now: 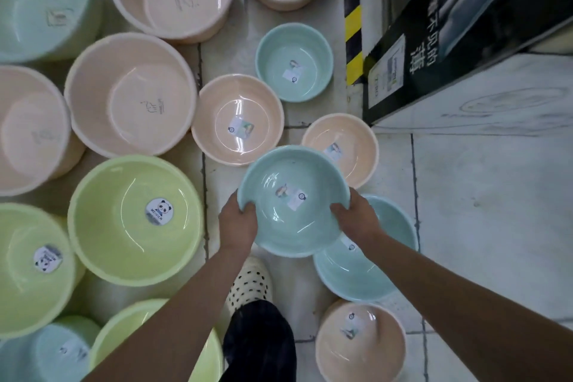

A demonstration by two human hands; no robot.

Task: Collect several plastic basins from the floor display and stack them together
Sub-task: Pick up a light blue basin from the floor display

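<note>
I hold a small teal basin (288, 174) above the floor with both hands. My left hand (237, 222) grips its near-left rim and my right hand (356, 217) grips its near-right rim. A label lies inside it. Just below and to the right, another teal basin (350, 276) rests on the floor, partly hidden by the held one. A small peach basin (353, 136) stands behind them. More small basins stand around: peach (237, 119), teal (294, 62), and peach (359, 344) near my right forearm.
Large peach basins (130, 93), green basins (136, 220) and a pale blue one (40, 0) crowd the floor on the left. A dark printed box (459, 31) and yellow-black hazard tape (353, 15) stand at the upper right. My foot in a dotted shoe (249, 284) is below the held basin.
</note>
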